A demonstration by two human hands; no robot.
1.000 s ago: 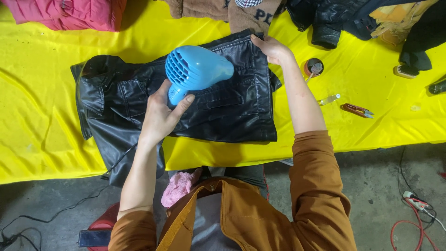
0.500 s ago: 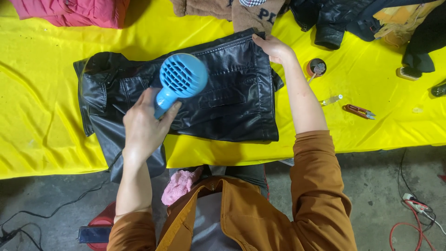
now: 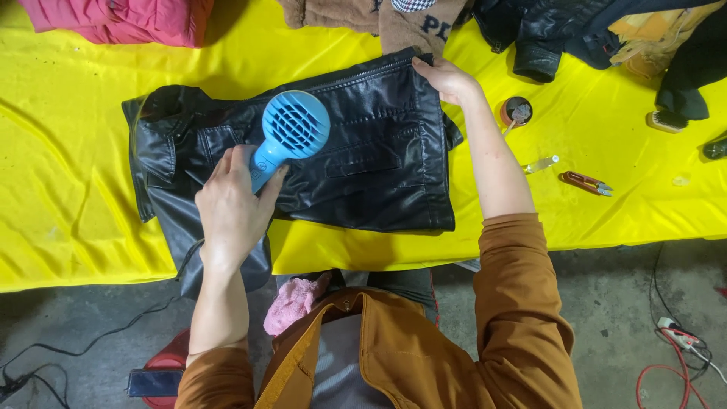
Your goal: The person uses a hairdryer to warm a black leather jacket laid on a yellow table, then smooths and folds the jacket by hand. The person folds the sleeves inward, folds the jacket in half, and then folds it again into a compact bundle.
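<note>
A black leather jacket (image 3: 363, 159) lies flat on a table covered with yellow cloth (image 3: 68, 182). My left hand (image 3: 231, 208) grips the handle of a small blue hair dryer (image 3: 291, 129), which is turned down toward the jacket's middle. My right hand (image 3: 447, 79) rests on the jacket's far right corner, fingers pressing the hem down. One jacket sleeve hangs over the table's near edge.
A red padded garment (image 3: 121, 19) lies at the far left, brown and dark clothes (image 3: 545, 30) along the far edge. A small round tin (image 3: 517, 111), a clear vial (image 3: 541, 163) and thread snips (image 3: 585, 182) lie right of the jacket. Cables (image 3: 674, 341) run across the floor.
My left hand has swung the hair dryer leftward and turned its nozzle down onto the jacket. My right hand has stayed on the jacket's corner.
</note>
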